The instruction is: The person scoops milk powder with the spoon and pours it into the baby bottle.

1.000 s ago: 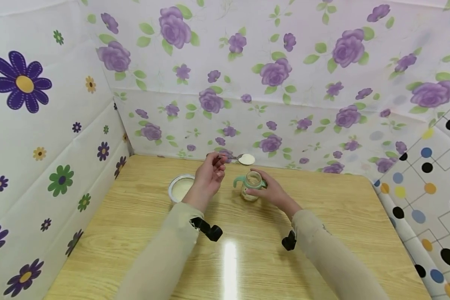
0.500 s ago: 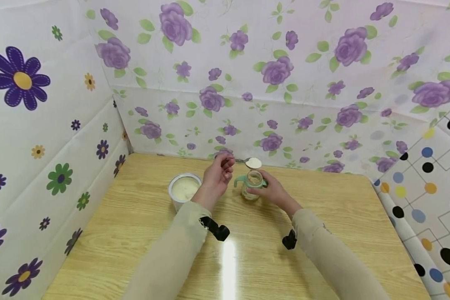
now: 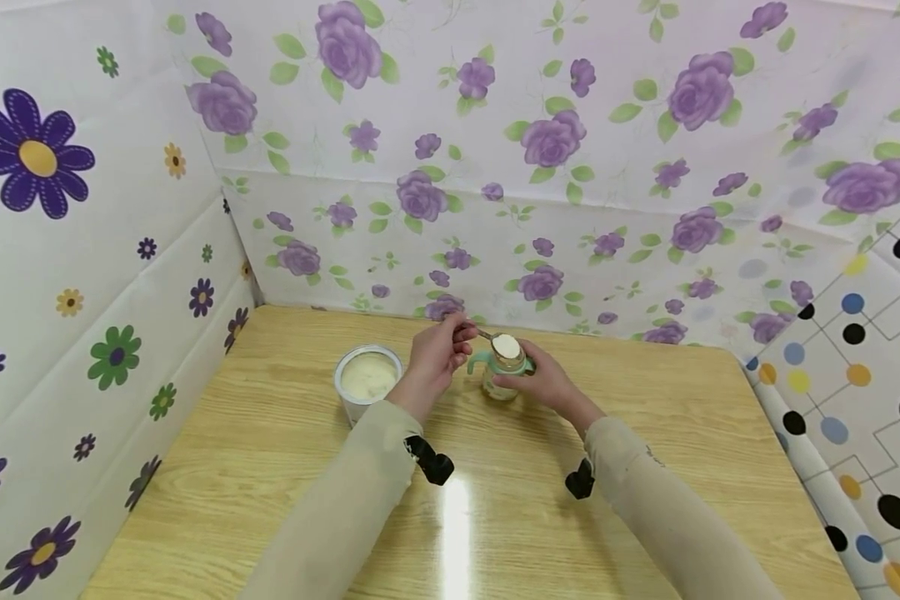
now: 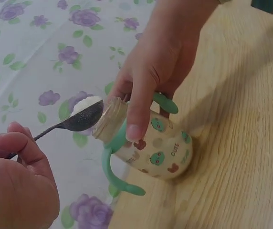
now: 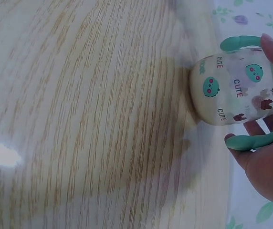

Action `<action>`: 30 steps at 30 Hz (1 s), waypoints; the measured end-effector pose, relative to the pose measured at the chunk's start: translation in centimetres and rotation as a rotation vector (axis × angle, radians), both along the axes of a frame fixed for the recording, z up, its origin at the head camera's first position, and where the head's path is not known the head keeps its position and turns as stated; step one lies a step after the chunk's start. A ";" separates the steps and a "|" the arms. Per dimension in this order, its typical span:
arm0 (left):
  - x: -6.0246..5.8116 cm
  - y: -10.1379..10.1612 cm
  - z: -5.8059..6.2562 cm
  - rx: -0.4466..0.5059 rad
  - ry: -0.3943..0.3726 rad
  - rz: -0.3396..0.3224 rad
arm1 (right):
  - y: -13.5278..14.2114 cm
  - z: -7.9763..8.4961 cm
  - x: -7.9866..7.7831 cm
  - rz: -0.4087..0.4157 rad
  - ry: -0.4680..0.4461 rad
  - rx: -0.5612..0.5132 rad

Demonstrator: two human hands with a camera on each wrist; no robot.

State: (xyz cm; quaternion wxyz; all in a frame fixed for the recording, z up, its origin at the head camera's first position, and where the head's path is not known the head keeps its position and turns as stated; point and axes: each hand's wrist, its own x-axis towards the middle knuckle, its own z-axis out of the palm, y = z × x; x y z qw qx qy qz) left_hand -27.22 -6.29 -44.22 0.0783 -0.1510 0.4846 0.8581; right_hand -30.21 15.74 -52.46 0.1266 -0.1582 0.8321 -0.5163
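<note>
My left hand (image 3: 435,360) pinches the handle of a metal spoon (image 4: 84,119), whose bowl carries a heap of white powder (image 3: 506,346). The spoon bowl is at the open mouth of a clear baby bottle (image 4: 158,148) with green handles and printed cartoon faces. Around the bottle's upper part, my right hand (image 3: 547,379) grips it with thumb and fingers. In the right wrist view the bottle's base (image 5: 201,95) is near the wooden surface. Left of my left hand stands an open can (image 3: 352,408) of pale powder, partly covered by the forearm.
The wooden table (image 3: 270,467) reaches back to a wall sheet (image 3: 615,183) with purple flowers. Another flowered sheet (image 3: 37,275) borders the left side, and a dotted sheet (image 3: 855,383) the right. Light reflects near the table's front.
My left hand has moved right, bringing the loaded spoon from beside and above the bottle to its mouth. More of the can shows now. The right hand and the bottle stay nearly in place.
</note>
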 end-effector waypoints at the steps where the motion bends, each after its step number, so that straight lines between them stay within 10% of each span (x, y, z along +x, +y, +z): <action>1: 0.0 0.1 0.0 -0.025 0.011 -0.008 | 0.0 0.0 0.0 0.000 0.000 -0.001; 14: -0.1 1.0 0.3 -0.370 0.160 -0.125 | -0.1 -0.1 0.1 0.008 -0.003 -0.041; 30: -0.1 1.4 -0.3 -0.526 0.251 -0.193 | -0.1 -0.2 0.2 0.013 0.000 -0.028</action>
